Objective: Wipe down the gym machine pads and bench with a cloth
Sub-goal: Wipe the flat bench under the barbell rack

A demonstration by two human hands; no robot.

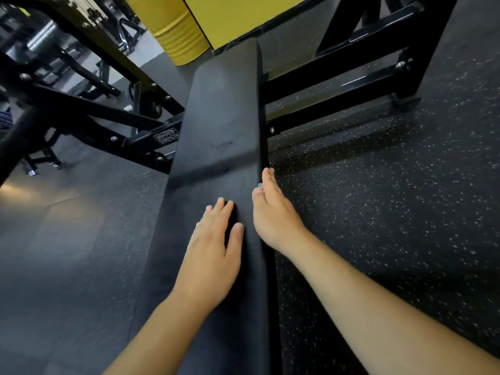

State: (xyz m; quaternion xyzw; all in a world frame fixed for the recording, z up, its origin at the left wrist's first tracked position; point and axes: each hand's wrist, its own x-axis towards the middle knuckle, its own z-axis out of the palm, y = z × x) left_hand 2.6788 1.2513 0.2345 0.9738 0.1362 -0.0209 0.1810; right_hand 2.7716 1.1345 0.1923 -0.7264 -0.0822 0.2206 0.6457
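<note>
Head view: right hand (272, 212) fingers hidden past bench (216, 125) edge.

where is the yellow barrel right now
In the head view the yellow barrel stands at top centre-left on the floor, just beyond the far end of the black bench.

Floor is dark rubber gym matting (405, 198), with pale speckles on the right side of the frame and smoother, greyer tiles on the left, where a soft patch of light reflects near the left edge. Top centre there's a yellow ribbed drum (176, 31) standing next to a flat yellow panel (232, 14) with a dark edge. Black steel frame (365, 60) fills the upper right, bolted crossbars and all. Upper left is another black machine frame (89, 109) with a "Hammer Strength" label (165, 136), more equipment blurry behind it.
</note>
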